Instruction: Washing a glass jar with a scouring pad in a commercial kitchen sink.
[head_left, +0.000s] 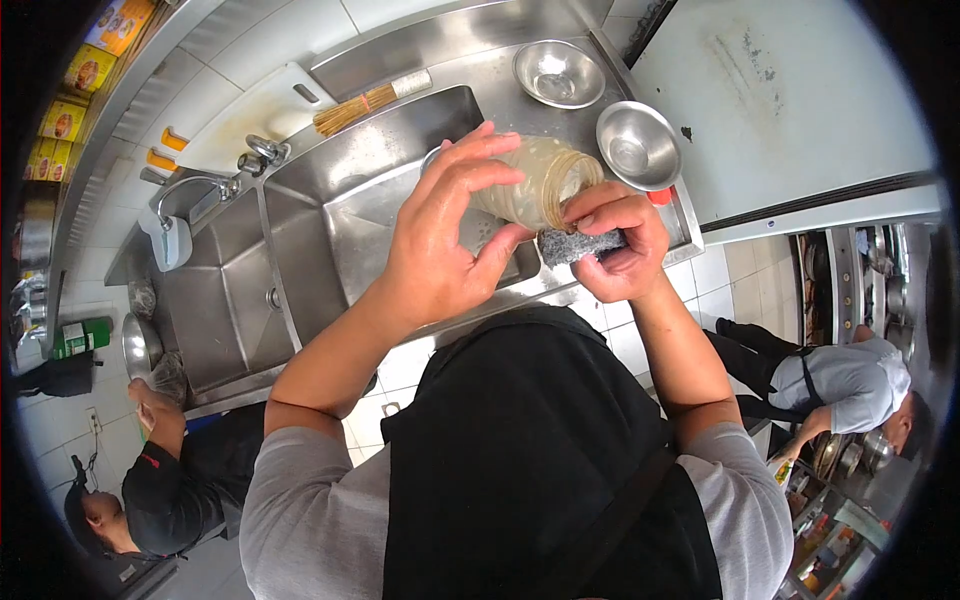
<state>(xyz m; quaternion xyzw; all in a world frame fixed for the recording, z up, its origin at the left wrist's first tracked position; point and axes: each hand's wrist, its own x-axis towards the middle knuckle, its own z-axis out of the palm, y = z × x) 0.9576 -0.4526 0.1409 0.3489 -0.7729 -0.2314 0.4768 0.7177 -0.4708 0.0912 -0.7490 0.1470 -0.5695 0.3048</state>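
Note:
A cloudy, yellowish wide-mouthed jar (529, 180) lies tilted on its side above the right part of the steel sink, its mouth towards my right hand. My left hand (450, 225) is spread around the jar's near left side, fingers apart over it and thumb below; how firmly it bears on the jar cannot be told. In my right hand (622, 244) is a grey scouring pad (574, 246), pinched between thumb and fingers just below the jar's rim. The fingertips of that hand touch the rim. The jar's base is partly hidden behind my left fingers.
Two steel bowls (559, 73) rest on the drainboard at the upper right. A straw whisk brush (356, 109) and a white cutting board (247, 112) are behind the double sink (300, 247). One person (172, 480) works at the left, another (840, 382) at the right.

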